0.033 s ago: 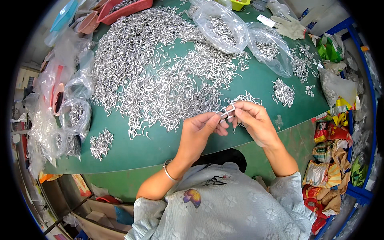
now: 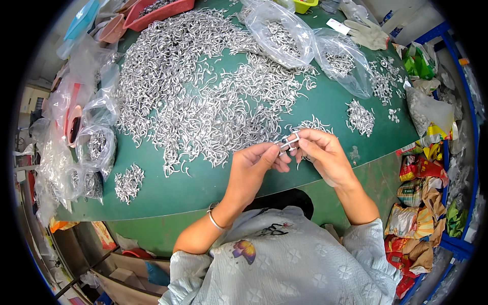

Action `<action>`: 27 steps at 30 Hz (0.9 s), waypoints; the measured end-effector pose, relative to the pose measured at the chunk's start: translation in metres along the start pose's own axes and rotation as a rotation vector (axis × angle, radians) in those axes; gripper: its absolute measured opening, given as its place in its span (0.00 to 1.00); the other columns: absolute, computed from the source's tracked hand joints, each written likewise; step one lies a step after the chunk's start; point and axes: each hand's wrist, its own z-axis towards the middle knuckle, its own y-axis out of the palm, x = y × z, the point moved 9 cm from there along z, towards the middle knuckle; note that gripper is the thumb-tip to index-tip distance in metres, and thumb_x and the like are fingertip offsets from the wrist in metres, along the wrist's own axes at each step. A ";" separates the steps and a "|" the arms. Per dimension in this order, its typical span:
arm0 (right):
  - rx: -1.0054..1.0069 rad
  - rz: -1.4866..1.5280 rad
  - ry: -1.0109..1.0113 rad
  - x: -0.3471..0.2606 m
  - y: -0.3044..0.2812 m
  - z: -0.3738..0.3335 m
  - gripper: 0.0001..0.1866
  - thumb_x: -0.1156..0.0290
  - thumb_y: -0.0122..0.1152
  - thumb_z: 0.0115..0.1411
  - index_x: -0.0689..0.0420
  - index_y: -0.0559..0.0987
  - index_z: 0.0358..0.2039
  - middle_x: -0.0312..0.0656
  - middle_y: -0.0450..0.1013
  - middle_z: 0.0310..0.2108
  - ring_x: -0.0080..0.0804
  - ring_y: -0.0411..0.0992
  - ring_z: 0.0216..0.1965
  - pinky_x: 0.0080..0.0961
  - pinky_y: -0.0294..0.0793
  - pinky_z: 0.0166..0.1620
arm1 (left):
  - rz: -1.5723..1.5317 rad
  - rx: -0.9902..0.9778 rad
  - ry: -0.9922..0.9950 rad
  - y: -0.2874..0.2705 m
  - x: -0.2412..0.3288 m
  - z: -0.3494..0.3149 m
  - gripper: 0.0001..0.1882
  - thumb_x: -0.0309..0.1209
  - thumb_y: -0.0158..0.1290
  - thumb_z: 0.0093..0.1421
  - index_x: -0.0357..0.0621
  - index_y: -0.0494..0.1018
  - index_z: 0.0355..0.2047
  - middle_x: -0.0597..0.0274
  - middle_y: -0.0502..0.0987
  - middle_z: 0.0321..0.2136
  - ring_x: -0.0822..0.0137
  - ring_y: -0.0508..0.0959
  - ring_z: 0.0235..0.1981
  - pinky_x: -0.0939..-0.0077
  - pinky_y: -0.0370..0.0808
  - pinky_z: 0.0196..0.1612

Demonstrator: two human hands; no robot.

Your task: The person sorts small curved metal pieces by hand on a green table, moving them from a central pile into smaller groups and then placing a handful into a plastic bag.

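My left hand [image 2: 252, 165] and my right hand [image 2: 324, 153] meet over the near edge of the green table [image 2: 213, 185]. Between their fingertips are small silvery metal pieces [image 2: 290, 142], slim and branched where they show; fingers cover part of them, so I cannot tell how they join. Each hand is closed in a pinch. Just beyond the right fingers lies a small heap of curved metal pieces [image 2: 316, 123]. A broad pile of similar curved, silvery pieces [image 2: 203, 112] spreads across the table ahead and to the left.
Smaller heaps of metal parts lie at left [image 2: 128, 183] and right [image 2: 360, 118]. Clear plastic bags [image 2: 351, 84] of parts stand at the back and left. A red tray [image 2: 152, 18], a pale glove [image 2: 368, 34] and a blue rack [image 2: 457, 244] with packages edge the space.
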 end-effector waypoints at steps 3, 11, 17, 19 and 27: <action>-0.032 0.017 -0.008 -0.003 0.002 -0.001 0.11 0.73 0.53 0.65 0.66 0.78 0.43 0.39 0.76 0.38 0.22 0.71 0.37 0.21 0.70 0.39 | -0.026 -0.012 0.006 0.000 0.000 0.000 0.13 0.31 0.47 0.67 0.30 0.76 0.39 0.56 0.80 0.30 0.69 0.79 0.28 0.77 0.76 0.36; 0.047 -0.177 -0.084 -0.012 -0.002 -0.004 0.10 0.74 0.55 0.64 0.65 0.78 0.44 0.39 0.75 0.39 0.22 0.71 0.39 0.20 0.70 0.41 | -0.020 -0.023 0.009 0.001 -0.002 0.004 0.13 0.30 0.46 0.67 0.30 0.75 0.41 0.56 0.79 0.32 0.69 0.79 0.30 0.76 0.76 0.37; 0.133 -0.110 -0.068 0.001 -0.031 0.003 0.07 0.75 0.56 0.63 0.65 0.76 0.39 0.40 0.76 0.34 0.23 0.74 0.30 0.18 0.73 0.33 | -0.049 -0.078 -0.028 0.004 -0.002 0.002 0.15 0.29 0.45 0.68 0.32 0.70 0.50 0.53 0.78 0.38 0.66 0.79 0.37 0.74 0.76 0.44; 0.182 0.060 -0.059 0.001 -0.058 0.014 0.07 0.75 0.56 0.63 0.65 0.76 0.38 0.42 0.76 0.34 0.24 0.74 0.29 0.19 0.73 0.30 | -0.015 -0.081 -0.009 0.005 -0.003 0.002 0.15 0.27 0.46 0.67 0.32 0.70 0.51 0.53 0.78 0.39 0.66 0.79 0.38 0.73 0.75 0.45; 0.549 0.152 -0.255 -0.063 -0.154 0.047 0.20 0.74 0.53 0.64 0.74 0.66 0.52 0.56 0.70 0.51 0.41 0.74 0.48 0.32 0.76 0.48 | 0.106 -0.132 -0.001 0.006 -0.004 -0.004 0.14 0.22 0.45 0.65 0.31 0.70 0.51 0.51 0.77 0.40 0.63 0.79 0.40 0.70 0.75 0.47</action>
